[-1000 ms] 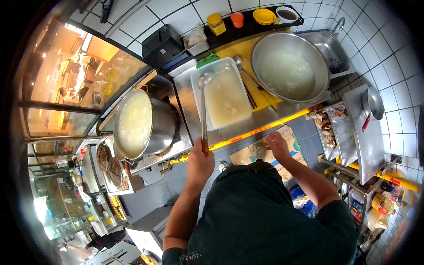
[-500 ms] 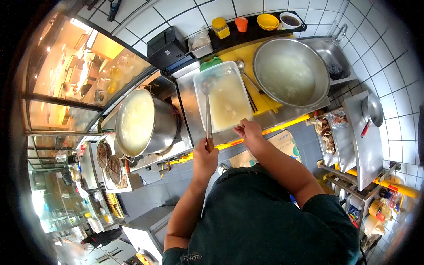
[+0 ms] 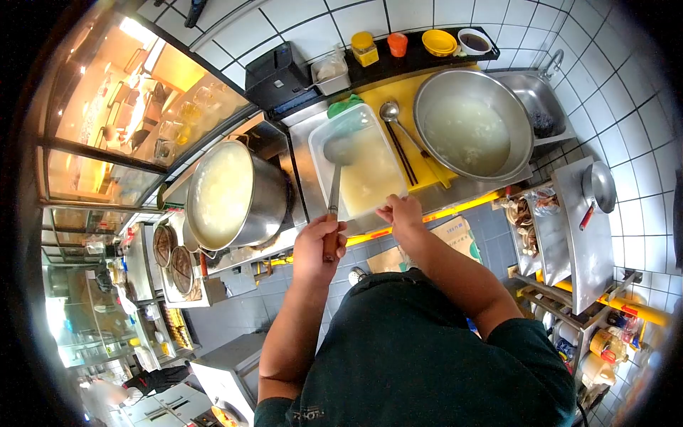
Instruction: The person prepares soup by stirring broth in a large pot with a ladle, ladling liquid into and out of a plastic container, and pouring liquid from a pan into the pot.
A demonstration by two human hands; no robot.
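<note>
My left hand (image 3: 316, 245) is closed round the wooden handle of a long metal ladle (image 3: 334, 188). Its round grey head is over the left part of a translucent plastic tub (image 3: 319, 142), which contains cloudy, pale yellow liquid. My right hand (image 3: 403, 215) pinches the tub's near right corner at the rim. To the left, a big steel stockpot (image 3: 269, 203) on the stove is filled with whitish, foamy liquid. On the right, a wide steel basin (image 3: 421, 107) contains cloudy liquid with pale pieces in it.
Between tub and basin, a metal spoon (image 3: 389, 112) and dark chopsticks (image 3: 400, 153) lie on a yellow board (image 3: 434, 173). A shelf behind bears a yellow-lidded jar (image 3: 364, 50), an orange cup (image 3: 398, 45) and bowls. A sink (image 3: 523, 85) and frying pan (image 3: 603, 186) are at right.
The ladle's head has come up from the liquid and towards me, and my left hand has drawn back slightly. My right hand stays at the tub's corner. The view has shifted a little.
</note>
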